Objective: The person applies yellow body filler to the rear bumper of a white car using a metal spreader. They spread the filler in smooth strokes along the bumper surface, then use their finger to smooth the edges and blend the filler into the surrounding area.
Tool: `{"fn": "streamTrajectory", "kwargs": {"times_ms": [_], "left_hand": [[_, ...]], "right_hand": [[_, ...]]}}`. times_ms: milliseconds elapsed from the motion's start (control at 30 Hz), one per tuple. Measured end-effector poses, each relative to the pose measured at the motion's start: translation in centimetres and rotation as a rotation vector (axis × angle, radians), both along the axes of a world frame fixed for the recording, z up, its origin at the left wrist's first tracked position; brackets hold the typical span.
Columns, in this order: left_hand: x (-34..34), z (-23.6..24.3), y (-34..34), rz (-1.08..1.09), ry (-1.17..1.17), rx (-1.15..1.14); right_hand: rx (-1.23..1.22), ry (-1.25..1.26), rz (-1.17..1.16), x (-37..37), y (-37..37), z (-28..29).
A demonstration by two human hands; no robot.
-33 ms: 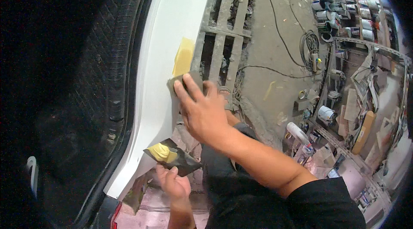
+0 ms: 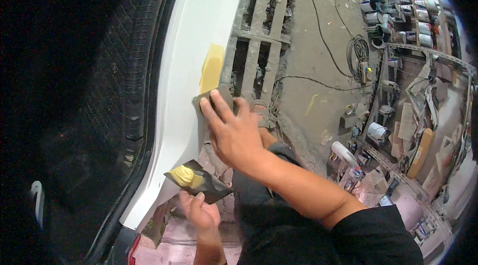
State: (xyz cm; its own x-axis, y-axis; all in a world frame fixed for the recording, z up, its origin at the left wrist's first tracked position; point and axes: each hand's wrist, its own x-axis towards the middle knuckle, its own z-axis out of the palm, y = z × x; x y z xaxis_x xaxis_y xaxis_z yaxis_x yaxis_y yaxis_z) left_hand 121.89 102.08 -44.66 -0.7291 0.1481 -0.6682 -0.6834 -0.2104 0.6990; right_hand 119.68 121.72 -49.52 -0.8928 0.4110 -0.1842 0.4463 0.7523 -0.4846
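My right hand presses a dark, flat putty spreader against the white car sill panel, its fingers laid over the piece. A strip of yellow putty runs along the panel's right edge, straight up from the spreader. Lower down, my left hand pinches the near corner of a dark square putty board. On that board sits a lump of yellow putty. The board is beside the panel's lower end, overlapping it in view; I cannot tell whether they touch.
Left of the panel lie a black rubber seal and the dark car interior. A metal floor grating runs along the right side. Farther right are a coiled cable, several paint cans and a metal frame with scraps.
My right hand and the spreader have slid slightly toward me, uncovering more of the yellow strip. The putty board in my left hand has shifted a little to the left.
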Motion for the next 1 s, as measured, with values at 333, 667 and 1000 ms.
{"fn": "streamTrajectory", "kwargs": {"times_ms": [333,667,1000], "left_hand": [[-2.0,1.6,3.4,0.099,-0.091,0.095],[-4.4,2.0,2.5,-0.026,0.032,0.066],[-3.2,1.9,2.0,0.028,0.008,-0.035]], "right_hand": [[-0.474,0.223,0.117,4.8,0.5,2.5],[-0.387,0.176,0.194,6.7,5.3,-0.9],[-0.025,0.334,-0.149,0.1,8.7,-6.1]]}}
